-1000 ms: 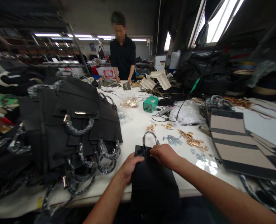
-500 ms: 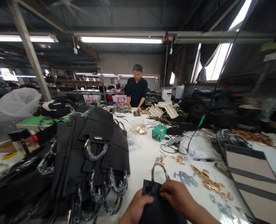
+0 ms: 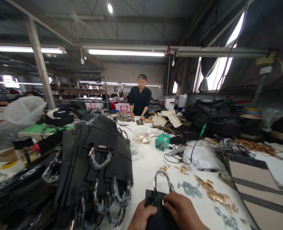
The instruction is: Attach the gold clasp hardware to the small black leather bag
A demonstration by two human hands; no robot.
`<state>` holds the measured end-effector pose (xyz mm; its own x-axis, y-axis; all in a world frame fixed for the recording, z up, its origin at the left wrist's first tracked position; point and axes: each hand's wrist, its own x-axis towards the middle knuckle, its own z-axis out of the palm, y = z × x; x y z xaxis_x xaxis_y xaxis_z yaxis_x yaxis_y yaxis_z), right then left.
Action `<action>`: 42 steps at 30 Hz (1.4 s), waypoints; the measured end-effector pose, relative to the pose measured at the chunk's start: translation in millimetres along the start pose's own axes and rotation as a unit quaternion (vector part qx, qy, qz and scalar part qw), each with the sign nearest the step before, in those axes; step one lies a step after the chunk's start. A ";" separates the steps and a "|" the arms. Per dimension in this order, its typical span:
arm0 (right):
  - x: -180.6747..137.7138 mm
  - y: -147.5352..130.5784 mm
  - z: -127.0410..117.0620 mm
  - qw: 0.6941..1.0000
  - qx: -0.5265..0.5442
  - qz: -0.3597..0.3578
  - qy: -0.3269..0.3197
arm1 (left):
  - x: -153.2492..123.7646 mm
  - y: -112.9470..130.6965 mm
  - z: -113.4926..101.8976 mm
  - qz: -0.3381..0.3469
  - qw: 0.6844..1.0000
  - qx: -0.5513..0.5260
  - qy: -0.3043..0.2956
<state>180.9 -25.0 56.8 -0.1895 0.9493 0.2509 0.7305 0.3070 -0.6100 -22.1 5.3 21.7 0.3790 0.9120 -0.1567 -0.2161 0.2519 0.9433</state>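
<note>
While its lower part runs out of view at the bottom edge, the black panel [image 3: 159, 220] is held over the near side of the white table [image 3: 143, 174], its plastic-wrapped handle [image 3: 162, 172] arching up from the top. The left hand [image 3: 143, 214] is closed on the panel's left edge, thumb flat on the front, other fingers mostly hidden behind. The right hand [image 3: 183, 209] is curled at the upper right, by the handle's base; a gold fitting [image 3: 163, 202] shows at its fingertips, though whether they pinch it or merely touch it I cannot tell.

Just beyond the handle lie gold pins [image 3: 164, 167]. To their right are grey plates [image 3: 191, 189], then gold pieces [image 3: 215, 193]. Farther back come a green box [image 3: 162, 141], a grey tool [image 3: 177, 151] with a cable, and a crumpled plastic bag [image 3: 201, 156]. Left of the hands, black panels with wrapped handles are heaped in a pile [image 3: 98, 132]. Beige boards [image 3: 251, 183] with dark bands lie at the right. At the table's far end, near some beige pieces [image 3: 173, 118], a person [image 3: 141, 97] in dark clothes stands with both hands down on the work there.
</note>
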 end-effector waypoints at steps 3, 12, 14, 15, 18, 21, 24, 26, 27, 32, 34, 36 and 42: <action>0.4 1.2 -1.0 1.000 0.019 0.010 -0.003 | 2.4 -4.2 -1.8 -0.004 1.000 -0.010 0.002; 10.0 -6.2 -4.3 0.999 0.042 -0.001 -0.009 | 8.8 -12.0 -7.5 -0.006 0.995 -0.098 -0.033; 10.8 -5.5 -2.5 0.999 0.033 -0.006 -0.009 | 9.1 -12.0 -7.8 -0.005 0.995 -0.098 -0.029; 10.5 -4.1 -1.3 0.999 0.030 -0.007 -0.011 | 9.2 -11.7 -7.8 -0.007 0.996 -0.092 -0.023; 7.1 4.2 3.6 0.999 0.025 -0.016 -0.012 | 9.4 -10.5 -7.1 -0.012 0.998 -0.058 -0.006; 2.6 14.5 8.4 0.999 0.016 -0.032 -0.011 | 9.2 -9.3 -4.7 -0.015 1.000 -0.013 0.005; 0.2 21.3 10.4 0.999 0.000 -0.045 -0.014 | 9.2 -7.8 -1.6 -0.020 0.999 0.022 0.022; 0.3 22.8 9.9 0.999 -0.009 -0.049 -0.016 | 9.6 -6.3 -0.2 -0.026 0.999 0.031 0.034; 0.6 22.8 9.3 0.999 -0.012 -0.049 -0.017 | 9.8 -5.4 0.3 -0.030 0.998 0.033 0.037; 2.1 20.2 5.7 0.998 -0.024 -0.052 -0.036 | 10.2 -0.7 2.2 -0.046 0.997 0.052 0.046; 2.5 19.7 5.0 0.997 -0.026 -0.051 -0.043 | 10.5 -0.1 2.6 -0.053 0.996 0.050 0.052; 2.9 19.8 4.5 0.998 -0.023 -0.048 -0.046 | 11.2 -0.9 2.0 -0.051 0.996 0.045 0.049; 5.6 21.7 3.1 0.998 0.030 -0.044 -0.040 | 15.6 -9.6 -5.1 -0.040 0.999 0.016 0.000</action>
<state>193.7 -12.8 42.6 -0.3053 0.9201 0.2455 0.6683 0.3907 -0.6330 -18.8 18.8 8.6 0.3938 0.8892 -0.2329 -0.1565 0.3146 0.9362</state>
